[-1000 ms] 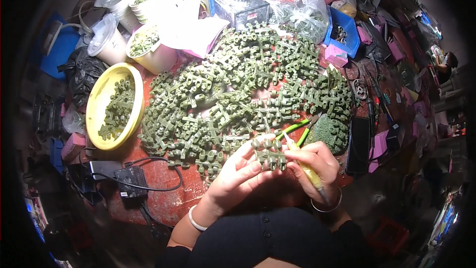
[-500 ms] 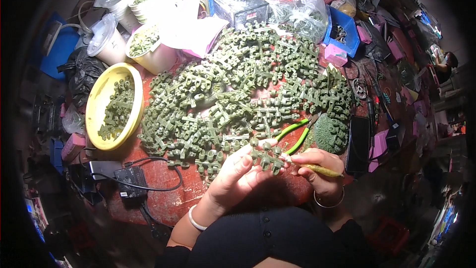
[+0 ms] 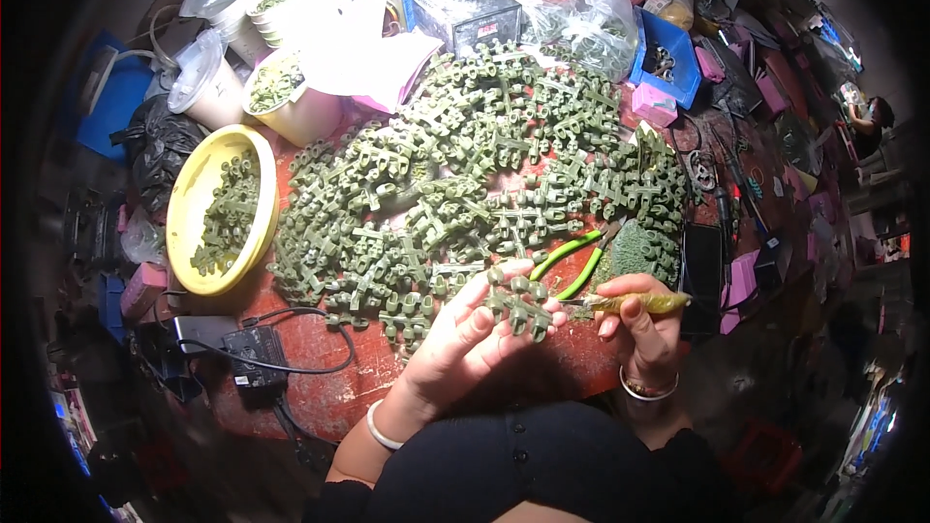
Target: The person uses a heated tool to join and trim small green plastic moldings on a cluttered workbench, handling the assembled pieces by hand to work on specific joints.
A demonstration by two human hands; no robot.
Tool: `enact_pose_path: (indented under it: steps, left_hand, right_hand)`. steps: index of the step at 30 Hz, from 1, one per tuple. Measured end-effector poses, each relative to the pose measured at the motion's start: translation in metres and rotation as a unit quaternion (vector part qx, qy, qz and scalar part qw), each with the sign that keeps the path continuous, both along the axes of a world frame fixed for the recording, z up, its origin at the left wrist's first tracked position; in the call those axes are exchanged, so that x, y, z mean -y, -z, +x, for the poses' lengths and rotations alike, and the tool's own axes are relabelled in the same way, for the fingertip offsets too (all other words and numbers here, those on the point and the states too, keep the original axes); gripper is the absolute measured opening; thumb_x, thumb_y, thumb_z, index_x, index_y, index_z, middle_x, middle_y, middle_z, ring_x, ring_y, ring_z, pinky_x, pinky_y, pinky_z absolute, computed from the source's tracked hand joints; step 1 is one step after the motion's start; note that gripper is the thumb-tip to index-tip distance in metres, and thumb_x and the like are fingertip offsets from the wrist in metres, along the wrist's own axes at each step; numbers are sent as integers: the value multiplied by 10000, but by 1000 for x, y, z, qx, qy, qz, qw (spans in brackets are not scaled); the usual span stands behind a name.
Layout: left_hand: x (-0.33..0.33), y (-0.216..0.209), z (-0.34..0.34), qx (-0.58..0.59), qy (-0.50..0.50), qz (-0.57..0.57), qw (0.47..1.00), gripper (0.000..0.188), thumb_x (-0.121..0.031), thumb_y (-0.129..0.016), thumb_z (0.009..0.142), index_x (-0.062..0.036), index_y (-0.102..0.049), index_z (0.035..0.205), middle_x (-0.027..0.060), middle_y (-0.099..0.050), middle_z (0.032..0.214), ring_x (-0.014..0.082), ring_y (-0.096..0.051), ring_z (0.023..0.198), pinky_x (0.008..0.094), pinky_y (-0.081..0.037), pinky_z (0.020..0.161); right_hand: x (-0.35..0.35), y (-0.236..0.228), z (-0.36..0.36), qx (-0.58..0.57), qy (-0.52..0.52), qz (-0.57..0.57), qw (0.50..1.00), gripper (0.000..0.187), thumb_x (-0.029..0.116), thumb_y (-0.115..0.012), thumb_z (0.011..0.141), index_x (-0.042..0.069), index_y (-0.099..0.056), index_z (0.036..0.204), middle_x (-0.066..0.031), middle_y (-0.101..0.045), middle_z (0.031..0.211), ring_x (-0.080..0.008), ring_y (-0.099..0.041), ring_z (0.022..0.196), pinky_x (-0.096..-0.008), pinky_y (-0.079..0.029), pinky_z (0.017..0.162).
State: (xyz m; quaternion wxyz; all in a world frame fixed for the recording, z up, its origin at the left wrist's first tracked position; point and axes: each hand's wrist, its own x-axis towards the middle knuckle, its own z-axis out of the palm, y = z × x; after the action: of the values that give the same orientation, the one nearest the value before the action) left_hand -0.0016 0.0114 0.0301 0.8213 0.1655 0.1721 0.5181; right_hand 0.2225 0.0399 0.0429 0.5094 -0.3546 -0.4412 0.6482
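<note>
In front of my chest, my left hand (image 3: 453, 337) pinches a small branched piece of moulded green parts (image 3: 520, 312) with stubby round ends. My right hand (image 3: 643, 329) is closed around the yellow-green handle of a slim tool (image 3: 666, 302). The tool's thin tip points left at the green piece; I cannot make out its kind or whether it touches. Just beyond my hands lie green-handled pliers (image 3: 579, 271), jaws pointing away, next to a dark green textured pad (image 3: 647, 244). A broad heap of similar green pieces (image 3: 426, 199) covers the middle of the red table.
To the left stands a yellow basin (image 3: 181, 232) with green pieces inside. Behind it are white buckets (image 3: 308, 116). A black power adapter (image 3: 254, 353) with cables lies at the near left. A blue tray (image 3: 686, 66) and a dark phone-like slab (image 3: 700, 271) are on the right.
My right hand has shifted slightly right and turned, drawing the tool back from the green piece so its tip side shows more. My left hand has barely moved.
</note>
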Motion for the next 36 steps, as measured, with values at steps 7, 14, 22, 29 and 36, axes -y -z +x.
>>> enact_pose_path:
  steps: [7,14,22,29,36]
  left_hand:
    - [3,-7,0,-29,-11,-23,999,736,-345,-647,938,-61,-263,1497,159,-488,1376,308,-551,1235,390,-460,1041]
    - [3,-4,2,-52,6,-52,997,386,-299,-448,1051,-92,-430,1375,80,-560,1235,153,-577,1063,318,-481,924]
    - [5,8,2,-65,-8,-54,996,301,-248,-425,1067,-81,-477,1312,77,-562,1241,167,-576,1141,342,-496,953]
    - [3,8,0,-71,16,-50,996,288,-235,-455,1056,-74,-504,1290,74,-556,1246,161,-585,1108,334,-503,933]
    - [5,3,0,10,57,-92,994,368,-336,-426,1059,-80,-489,1316,144,-585,1240,266,-619,1084,390,-542,904]
  right_hand:
    - [-3,-16,-11,178,-13,197,964,254,209,-662,955,-23,-681,1057,-124,-702,901,-181,-641,736,-297,-508,678]
    - [-12,-20,-26,241,-71,358,899,274,94,-765,839,57,-718,1106,-74,-628,894,-198,-611,784,-298,-490,691]
    - [-14,-25,-29,318,-78,445,833,295,68,-794,767,85,-731,1055,-34,-592,865,-193,-571,754,-295,-470,663]
    - [-15,-29,-24,311,-70,427,846,251,56,-776,793,42,-721,1038,-62,-635,842,-209,-600,722,-314,-478,639]
    - [-16,-16,-17,197,-80,268,940,179,68,-746,840,5,-710,1004,-112,-701,883,-212,-639,709,-303,-495,645]
